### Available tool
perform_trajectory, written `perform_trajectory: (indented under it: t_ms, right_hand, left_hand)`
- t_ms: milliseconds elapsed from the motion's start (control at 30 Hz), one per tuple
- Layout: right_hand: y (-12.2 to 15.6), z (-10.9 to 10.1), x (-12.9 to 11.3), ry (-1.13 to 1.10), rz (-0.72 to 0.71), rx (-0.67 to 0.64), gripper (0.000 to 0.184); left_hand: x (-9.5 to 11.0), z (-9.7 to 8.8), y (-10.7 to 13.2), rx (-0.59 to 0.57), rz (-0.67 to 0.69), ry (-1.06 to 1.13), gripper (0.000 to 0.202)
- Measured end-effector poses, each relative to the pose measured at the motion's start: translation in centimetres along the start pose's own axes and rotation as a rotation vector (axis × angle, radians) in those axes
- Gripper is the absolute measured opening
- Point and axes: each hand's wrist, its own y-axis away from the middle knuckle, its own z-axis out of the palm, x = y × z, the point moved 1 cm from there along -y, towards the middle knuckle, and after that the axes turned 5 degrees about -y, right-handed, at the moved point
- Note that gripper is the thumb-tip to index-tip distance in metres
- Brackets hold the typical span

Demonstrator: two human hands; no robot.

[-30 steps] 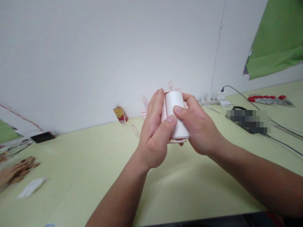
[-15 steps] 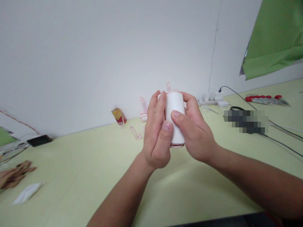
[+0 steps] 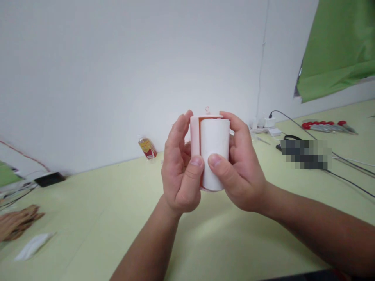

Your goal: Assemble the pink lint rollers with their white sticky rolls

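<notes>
Between my two hands, above the table, is a small upright cylindrical case [image 3: 195, 134], pale pink with a smooth white curved cover [image 3: 215, 146] on the side facing me. An orange strip shows in the gap along the cover's left edge. My left hand [image 3: 181, 177] holds the case from the left, thumb against its lower front and fingers partly lifted along its side. My right hand [image 3: 246, 175] grips from the right, its thumb pressed on the white cover and its fingers wrapped round the back. The case's far side is hidden.
Behind stands a bottle [image 3: 147, 147] with a yellow and red label by the wall. On the right lie several red-capped tools [image 3: 325, 125], a power strip [image 3: 263, 127] and cables. To the left are a black device [image 3: 49, 179], brown cloth [image 3: 22, 222] and a white packet [image 3: 33, 246].
My left hand has shifted left, uncovering the pink side of the case and the orange gap beside the white cover. My right thumb now rests lower on the cover.
</notes>
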Motion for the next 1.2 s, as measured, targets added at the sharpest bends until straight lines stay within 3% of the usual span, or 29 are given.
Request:
perform_trajectory:
  t_ms: [100, 267, 567, 667, 733, 833, 900, 967, 1067, 1200]
  right_hand:
    - [0.3, 0.2, 0.4, 0.043, -0.039, -0.048, 0.076]
    - [1.0, 0.9, 0.7, 0.032, 0.105, -0.143, 0.079]
    - [1.4, 0.8, -0.2, -0.001, 0.139, -0.135, 0.077]
    - [0.8, 0.5, 0.2, 0.003, 0.135, -0.095, 0.074]
    - [0.1, 0.0, 0.7, -0.013, 0.129, -0.018, 0.071]
    - [-1.1, -1.0, 1.8, -0.129, 0.165, 0.085, 0.066]
    - [-1.9, -1.6, 2.5, -0.200, 0.205, 0.124, 0.063]
    - [-2.4, -2.0, 3.0, -0.230, 0.246, 0.154, 0.056]
    - [-2.8, -2.4, 3.6, -0.243, 0.305, 0.183, 0.046]
    - [-3.1, -2.4, 3.8, -0.280, 0.397, 0.208, 0.043]
  left_hand:
    - [0.2, -1.0, -0.4, 0.015, -0.057, 0.036, 0.053]
    - [0.9, -2.6, -1.0, 0.117, -0.157, -0.027, 0.034]
    - [2.4, -1.9, -1.2, 0.133, -0.159, -0.013, 0.027]
    - [1.1, -3.3, -1.9, 0.185, -0.198, -0.036, 0.026]
    - [-0.8, -5.0, -2.4, 0.243, -0.245, -0.050, 0.027]
    - [-5.1, -7.9, -2.5, 0.268, -0.497, -0.181, 0.027]
    - [-8.2, -9.2, -1.8, 0.135, -0.643, -0.422, 0.033]
    - [-11.1, -9.7, -0.5, -0.187, -0.670, -0.812, 0.038]
    - [-14.7, -9.2, 2.0, -0.387, -0.675, -0.928, 0.035]
    - [-18.0, -7.8, 5.3, -0.594, -0.660, -1.007, 0.050]
